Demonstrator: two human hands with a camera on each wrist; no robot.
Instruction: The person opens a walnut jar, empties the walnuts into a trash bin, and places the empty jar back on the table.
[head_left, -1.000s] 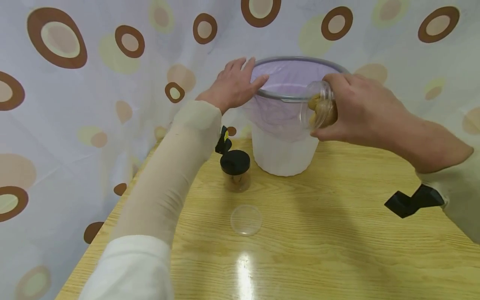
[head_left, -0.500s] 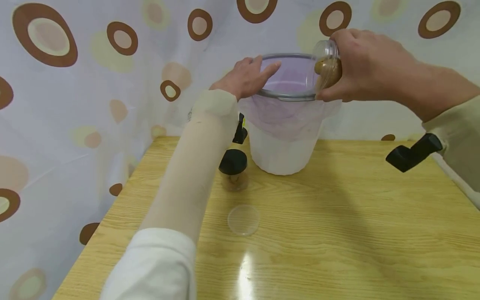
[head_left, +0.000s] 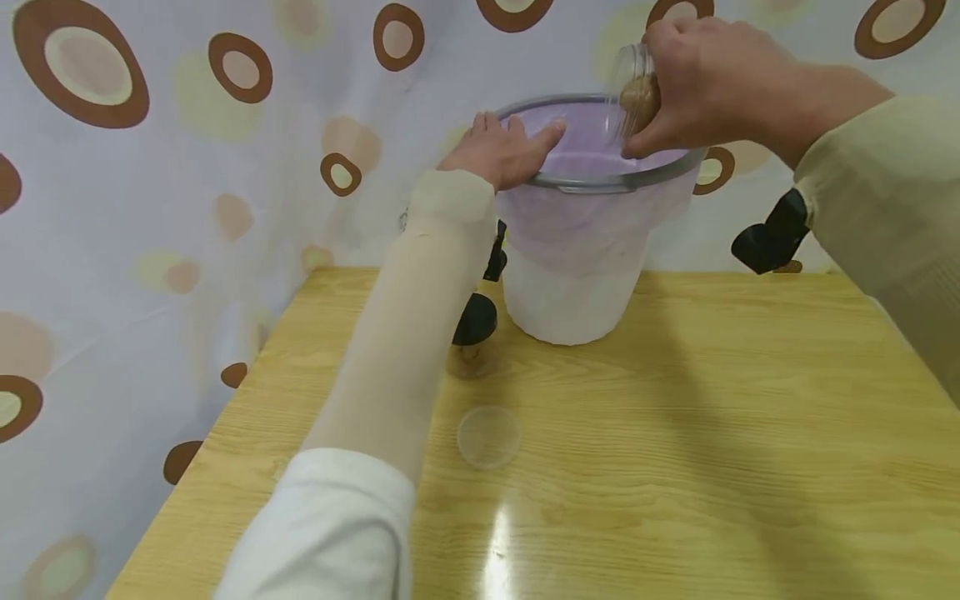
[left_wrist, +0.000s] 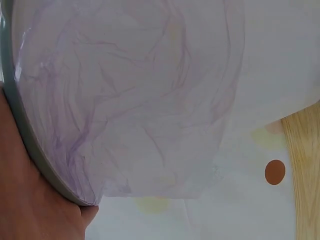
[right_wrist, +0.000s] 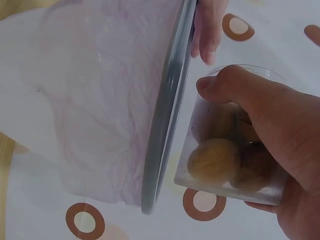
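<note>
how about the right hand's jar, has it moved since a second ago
Yes: in the head view the jar rose from the bin's front rim to above it.

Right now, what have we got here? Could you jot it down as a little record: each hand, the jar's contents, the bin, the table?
Right hand: holds a clear jar, tilted
Jar contents: brown, walnut-like balls
Left hand: touches the bin's grey rim
Bin: white, lined with a purple bag
Table: black-lidded jar, partly hidden by the left sleeve; clear disc lying flat
</note>
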